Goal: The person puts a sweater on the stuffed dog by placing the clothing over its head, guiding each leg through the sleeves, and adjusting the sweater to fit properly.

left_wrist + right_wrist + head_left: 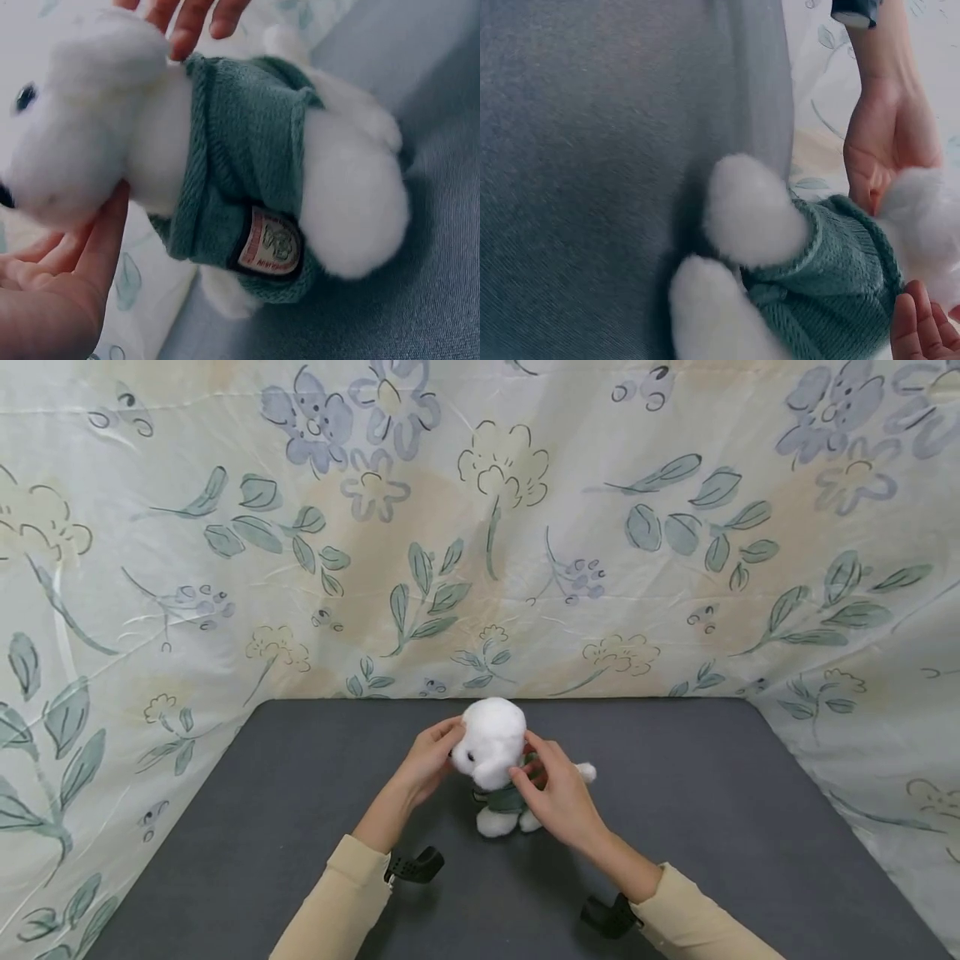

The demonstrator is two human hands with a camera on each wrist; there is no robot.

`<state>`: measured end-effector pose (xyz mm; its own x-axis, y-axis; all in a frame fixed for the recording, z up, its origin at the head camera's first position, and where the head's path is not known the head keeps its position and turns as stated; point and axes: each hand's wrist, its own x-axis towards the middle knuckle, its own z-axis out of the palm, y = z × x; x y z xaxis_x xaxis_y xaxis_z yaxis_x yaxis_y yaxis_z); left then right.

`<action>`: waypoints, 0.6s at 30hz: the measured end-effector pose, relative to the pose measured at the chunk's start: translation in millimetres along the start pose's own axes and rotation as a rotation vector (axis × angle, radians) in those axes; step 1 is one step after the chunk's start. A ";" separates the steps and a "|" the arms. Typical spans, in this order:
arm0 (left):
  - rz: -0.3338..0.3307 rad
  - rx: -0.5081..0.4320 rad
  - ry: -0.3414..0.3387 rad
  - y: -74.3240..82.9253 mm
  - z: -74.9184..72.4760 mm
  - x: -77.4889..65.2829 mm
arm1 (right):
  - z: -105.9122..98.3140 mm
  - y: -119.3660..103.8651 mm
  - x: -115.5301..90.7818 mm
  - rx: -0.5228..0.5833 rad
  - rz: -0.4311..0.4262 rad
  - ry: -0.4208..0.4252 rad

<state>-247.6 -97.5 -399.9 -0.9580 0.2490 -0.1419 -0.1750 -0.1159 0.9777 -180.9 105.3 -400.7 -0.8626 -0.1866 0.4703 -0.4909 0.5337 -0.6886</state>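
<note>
A white plush dog [492,735] in a green knitted sweater [247,127] stands upright on the dark grey table, its face turned to the left. My left hand [427,764] touches the side of its head by the muzzle, fingers fairly straight in the left wrist view. On the other side my right hand [566,797] rests its fingertips at the back of the head and neck, the thumb near the hanging ear. A label patch [271,241] shows on the sweater. Part of the body is hidden behind my right hand in the head view.
The dark grey table [315,793] extends around the toy. A floral-patterned cloth [525,527] hangs behind the table and along both sides. Each wrist carries a black camera mount, one at the left wrist [416,865] and one at the right wrist [609,917].
</note>
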 end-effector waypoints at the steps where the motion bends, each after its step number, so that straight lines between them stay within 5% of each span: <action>1: 0.001 -0.004 -0.007 1.8 0.6 -2.5 | -2.1 -0.8 1.3 0.006 0.005 -0.004; 11: 0.101 0.050 -0.074 13.0 15.0 -21.7 | -20.7 -1.6 22.4 0.097 0.061 -0.047; 18: 0.144 0.116 -0.016 10.9 23.8 -24.9 | -26.5 8.5 30.9 0.159 0.098 -0.141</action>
<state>-220.2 -82.1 -382.0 -0.9673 0.2537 0.0020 -0.0083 -0.0398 0.9992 -208.4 126.0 -377.4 -0.9101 -0.2597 0.3228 -0.4075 0.4202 -0.8108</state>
